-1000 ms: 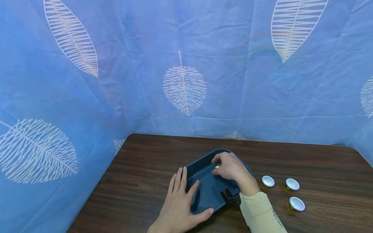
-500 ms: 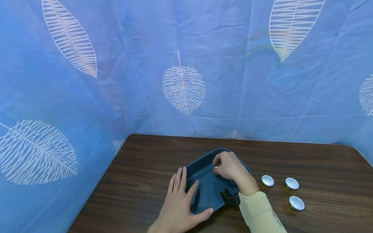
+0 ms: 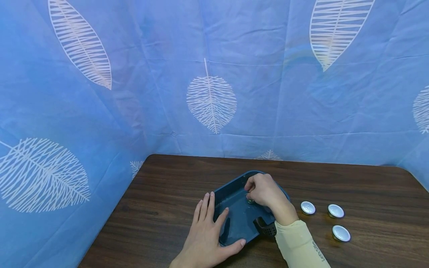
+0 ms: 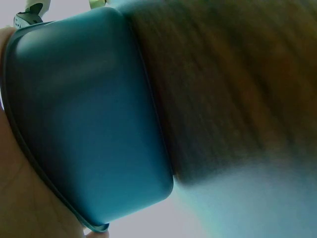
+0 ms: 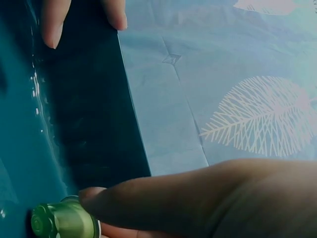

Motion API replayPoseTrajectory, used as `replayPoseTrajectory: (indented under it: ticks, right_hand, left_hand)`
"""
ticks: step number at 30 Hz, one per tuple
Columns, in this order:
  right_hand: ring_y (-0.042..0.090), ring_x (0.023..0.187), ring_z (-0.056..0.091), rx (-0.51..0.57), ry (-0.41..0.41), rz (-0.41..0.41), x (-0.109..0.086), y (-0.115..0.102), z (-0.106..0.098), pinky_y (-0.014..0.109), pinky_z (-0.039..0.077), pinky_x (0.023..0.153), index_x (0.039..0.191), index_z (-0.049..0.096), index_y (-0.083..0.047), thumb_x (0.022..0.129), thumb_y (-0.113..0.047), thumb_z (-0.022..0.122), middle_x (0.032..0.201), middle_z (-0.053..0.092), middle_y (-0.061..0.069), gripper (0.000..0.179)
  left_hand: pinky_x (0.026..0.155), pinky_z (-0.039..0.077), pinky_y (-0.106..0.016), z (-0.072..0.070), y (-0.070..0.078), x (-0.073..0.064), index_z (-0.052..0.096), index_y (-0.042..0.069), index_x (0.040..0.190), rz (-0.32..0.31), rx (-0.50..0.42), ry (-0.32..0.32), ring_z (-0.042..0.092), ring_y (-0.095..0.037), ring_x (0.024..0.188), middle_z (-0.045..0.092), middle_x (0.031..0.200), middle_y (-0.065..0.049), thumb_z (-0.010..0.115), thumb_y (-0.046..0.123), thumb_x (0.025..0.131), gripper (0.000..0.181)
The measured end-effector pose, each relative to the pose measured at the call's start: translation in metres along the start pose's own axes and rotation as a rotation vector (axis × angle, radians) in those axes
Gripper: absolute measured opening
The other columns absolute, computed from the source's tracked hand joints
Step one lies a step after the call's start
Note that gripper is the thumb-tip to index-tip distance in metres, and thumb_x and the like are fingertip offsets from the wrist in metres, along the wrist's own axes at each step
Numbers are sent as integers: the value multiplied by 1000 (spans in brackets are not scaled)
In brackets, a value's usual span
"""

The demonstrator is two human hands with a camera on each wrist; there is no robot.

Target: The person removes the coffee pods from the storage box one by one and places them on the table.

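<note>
A dark blue tray (image 3: pixel 239 219) stands on the table, turned at an angle. Spread across its left side, my left hand (image 3: pixel 207 238) touches the rim with mostly straight fingers, two of whose tips reach inside in the right wrist view. My right hand (image 3: pixel 266 191) is inside the tray and pinches a small green capsule (image 5: pixel 64 218) with a stepped base between thumb and fingers. In the head view most of that capsule is hidden by the hand. The tray's smooth outer wall (image 4: pixel 94 119) fills much of the left wrist view.
Right of the tray, three small cup-like capsules with white lids stand on the brown wooden table: one nearest the tray (image 3: pixel 308 208), one farther right (image 3: pixel 336 211) and one nearer the front (image 3: pixel 341 233). A blue leaf-print cloth (image 3: pixel 254 93) hangs behind.
In my right fingers the small capsule has tilted and shifted slightly, its light-coloured edge giving way to a greenish body. My left hand, the tray and the three capsules have kept their places.
</note>
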State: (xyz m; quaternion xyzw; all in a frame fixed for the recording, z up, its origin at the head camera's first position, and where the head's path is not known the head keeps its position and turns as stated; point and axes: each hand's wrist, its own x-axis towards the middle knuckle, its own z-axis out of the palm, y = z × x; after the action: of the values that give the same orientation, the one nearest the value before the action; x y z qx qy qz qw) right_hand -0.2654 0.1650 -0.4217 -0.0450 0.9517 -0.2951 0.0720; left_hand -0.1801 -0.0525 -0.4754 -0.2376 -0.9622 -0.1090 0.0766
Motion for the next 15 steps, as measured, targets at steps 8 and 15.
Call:
replayPoseTrajectory:
  ticks: [8,15]
  right_hand:
    - [16,72,56,0,-10,12,0,0,-1,34,50,65,93,74,-12,82,-6,74,83,64,-1,12]
    - [18,70,54,-12,-15,25,0,0,-2,32,47,60,89,73,-13,85,-2,67,86,64,2,13]
  left_hand:
    - [118,12,-57,-1,1,0,50,29,142,-4,-1,-4,-6,-26,151,1,164,-13,29,88,79,89]
    - [117,14,-57,-2,0,1,54,30,139,-7,3,-8,-1,-29,151,2,164,-12,30,88,79,87]
